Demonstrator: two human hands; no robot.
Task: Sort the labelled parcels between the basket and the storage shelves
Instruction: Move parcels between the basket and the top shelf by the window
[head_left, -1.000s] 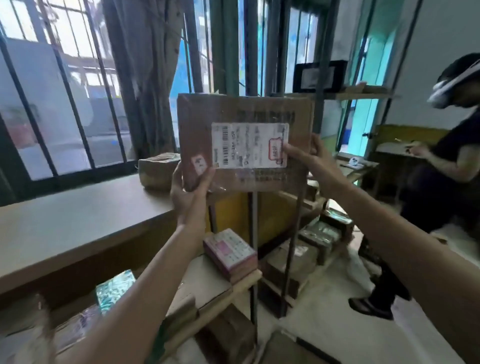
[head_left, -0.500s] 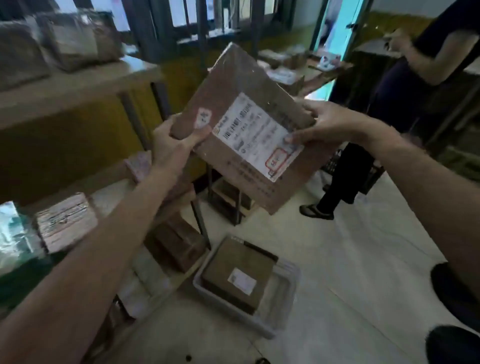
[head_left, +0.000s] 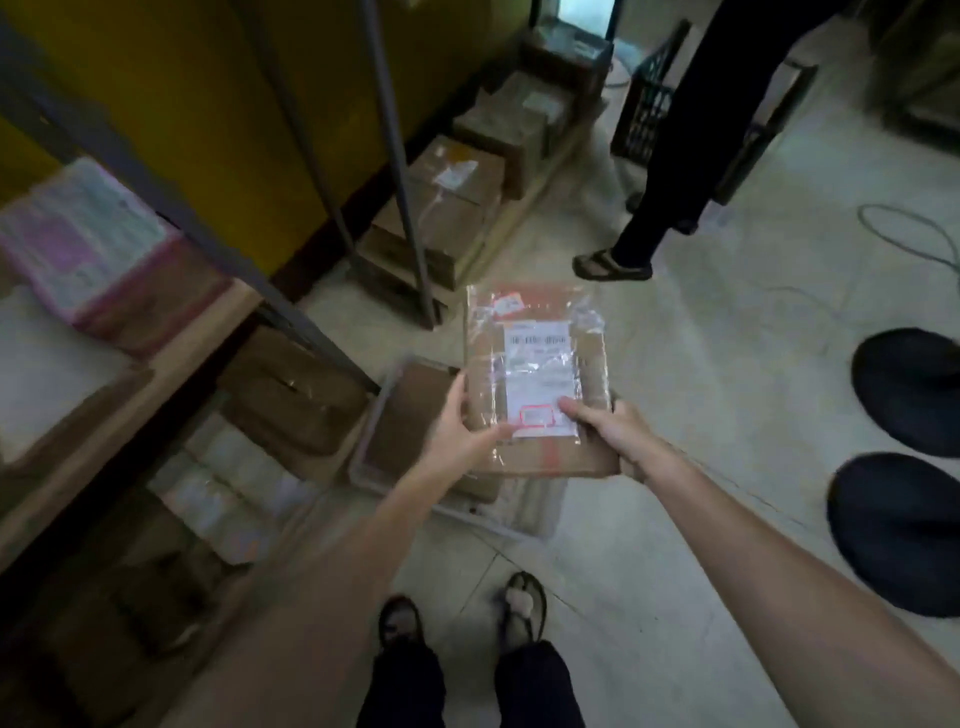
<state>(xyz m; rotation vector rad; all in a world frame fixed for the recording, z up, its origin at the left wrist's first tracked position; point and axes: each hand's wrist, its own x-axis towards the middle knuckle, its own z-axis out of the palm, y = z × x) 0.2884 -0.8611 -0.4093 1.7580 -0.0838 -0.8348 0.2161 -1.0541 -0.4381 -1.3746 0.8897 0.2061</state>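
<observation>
A flat brown cardboard parcel (head_left: 535, 353) with a white label and clear tape faces up, low over the floor. My left hand (head_left: 457, 421) grips its near left edge, thumb on top. My right hand (head_left: 602, 426) grips its near right corner, thumb beside the label's red box. Right under the parcel stands a grey plastic basket (head_left: 374, 421) on the floor, with another brown parcel (head_left: 410, 415) lying in it. The storage shelves (head_left: 306, 332) stand to the left, stacked with several boxes.
A pink-labelled box (head_left: 88, 249) lies on the middle shelf at left. Brown boxes (head_left: 452, 202) fill the low shelf further back. A person's leg and sandalled foot (head_left: 613, 265) stand behind the parcel. My own feet (head_left: 462, 618) are below. Two dark round shapes (head_left: 904, 462) sit at right.
My view has swung down from the upper shelves to the floor. Both hands have brought the parcel down from chest height and laid it flat, just over the basket.
</observation>
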